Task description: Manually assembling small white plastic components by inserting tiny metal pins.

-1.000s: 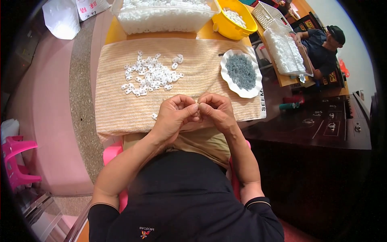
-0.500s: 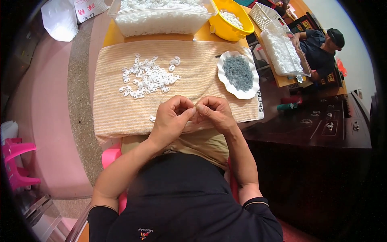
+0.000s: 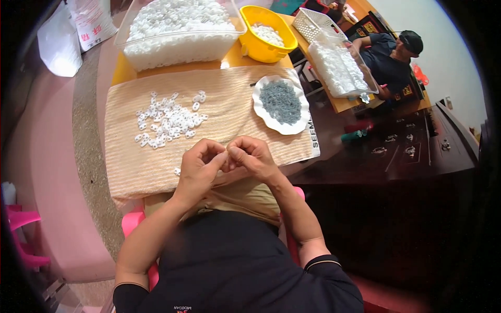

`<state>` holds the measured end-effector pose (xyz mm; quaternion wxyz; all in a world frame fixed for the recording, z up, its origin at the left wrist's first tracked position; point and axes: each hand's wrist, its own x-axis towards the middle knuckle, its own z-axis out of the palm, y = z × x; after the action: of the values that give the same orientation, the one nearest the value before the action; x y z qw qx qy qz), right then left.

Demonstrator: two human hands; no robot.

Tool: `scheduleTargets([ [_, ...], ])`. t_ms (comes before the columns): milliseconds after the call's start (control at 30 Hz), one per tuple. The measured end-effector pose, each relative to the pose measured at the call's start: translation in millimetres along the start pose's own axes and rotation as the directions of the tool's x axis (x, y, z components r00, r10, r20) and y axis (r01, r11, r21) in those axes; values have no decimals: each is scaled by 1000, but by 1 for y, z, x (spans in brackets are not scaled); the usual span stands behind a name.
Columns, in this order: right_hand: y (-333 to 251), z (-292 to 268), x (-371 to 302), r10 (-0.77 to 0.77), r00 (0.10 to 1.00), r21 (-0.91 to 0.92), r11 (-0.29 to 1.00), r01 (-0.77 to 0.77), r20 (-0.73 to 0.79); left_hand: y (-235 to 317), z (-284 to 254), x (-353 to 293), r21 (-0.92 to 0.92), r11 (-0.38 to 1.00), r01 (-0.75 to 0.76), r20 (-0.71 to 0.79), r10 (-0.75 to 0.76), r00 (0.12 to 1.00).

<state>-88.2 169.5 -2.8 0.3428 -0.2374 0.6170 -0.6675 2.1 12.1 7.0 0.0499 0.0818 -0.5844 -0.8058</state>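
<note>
White pieces [image 3: 176, 120] lie beyond my left hand [image 3: 198, 166] and right hand [image 3: 254, 160], meeting in a pinch, contents hidden; light, steady pressure suits such close work.

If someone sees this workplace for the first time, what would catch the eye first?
Probably the scattered heap of small white pieces on the left half of the striped towel, with the left hand and right hand close together nearer the person. Next may come the wavy-edged white plate of grey bits at the towel's right, and the bright yellow basin beyond the towel.
</note>
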Motion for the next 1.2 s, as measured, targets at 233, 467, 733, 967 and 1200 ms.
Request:
scheduleTargets([
  [233,-3,6,0,-37,998,-80,996,34,-42,-4,-2,2,-23,1000,-7,-37,7,999],
  [467,-7,-3,-1,88,996,61,994,-90,34,-2,3,-5,342,914,-219,-52,251,967],
  [733,-16,0,-5,242,965,428,865,-262,100,1,4,-1,645,383,-661,255,709,658],
  [967,-14,-2,-4,232,967,390,885,-253,102,1,4,-2,619,471,-629,198,682,705],
  [1200,-8,-2,-4,126,986,289,945,-153,112,2,6,-7,518,748,-416,18,477,879],
])
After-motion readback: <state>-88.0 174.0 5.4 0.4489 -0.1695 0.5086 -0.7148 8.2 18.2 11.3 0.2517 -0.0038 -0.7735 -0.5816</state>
